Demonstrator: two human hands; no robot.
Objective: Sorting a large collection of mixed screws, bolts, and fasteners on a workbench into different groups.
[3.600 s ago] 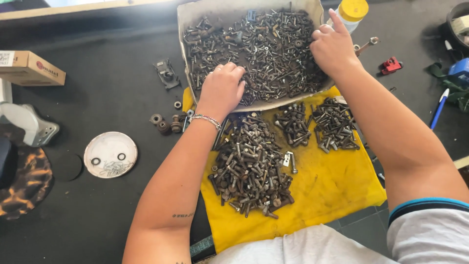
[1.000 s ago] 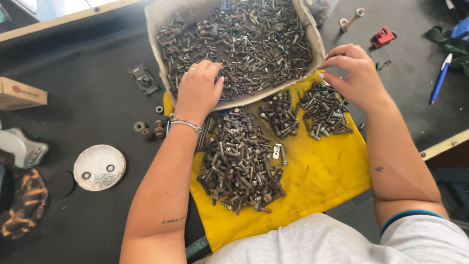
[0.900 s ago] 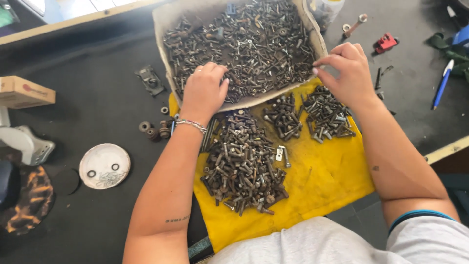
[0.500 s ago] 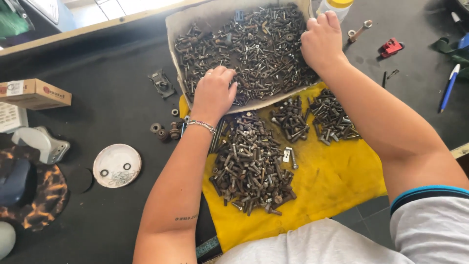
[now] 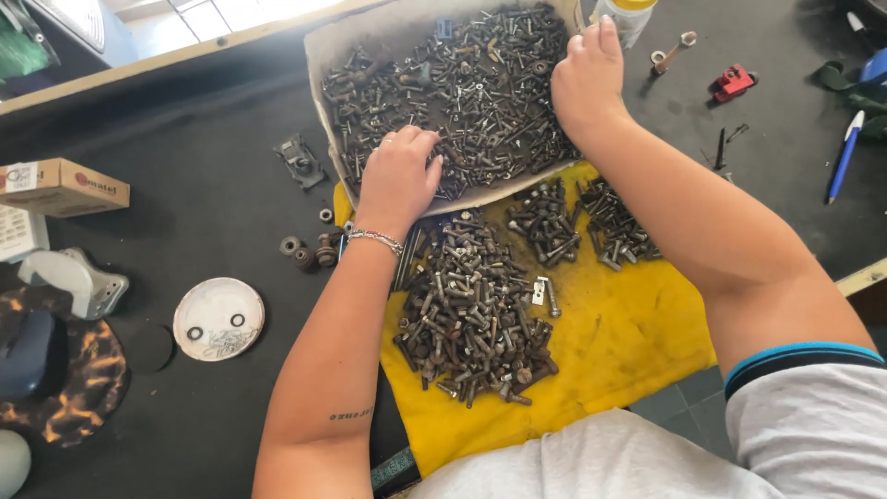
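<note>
The left hand (image 5: pixel 397 176) lies palm down in the cardboard tray (image 5: pixel 319 46), its grip loosely curled, fingertips pressed into the mixed bolts and nuts (image 5: pixel 443 83); whether anything is pinched beneath them cannot be told. The right hand (image 5: pixel 587 79) rests further along the same heap, toward the tray's far corner, fingers bent down into the hardware, and its grip is hidden too.

Just below the left wrist, a large sorted pile of bolts (image 5: pixel 471 319) sits on a yellow cloth (image 5: pixel 637 342). Under the right forearm lie two smaller piles (image 5: pixel 573 222) on the same cloth.

The worktop (image 5: pixel 185 185) is black. Off to the outer side of the left hand are a few loose nuts (image 5: pixel 305 251), a small metal bracket (image 5: pixel 297 159), a white round lid (image 5: pixel 218 319) and a small cardboard box (image 5: pixel 60 187). Beyond the right hand stand a yellow-capped bottle (image 5: pixel 628 14), a red clip (image 5: pixel 732 81) and a blue pen (image 5: pixel 844 155).
</note>
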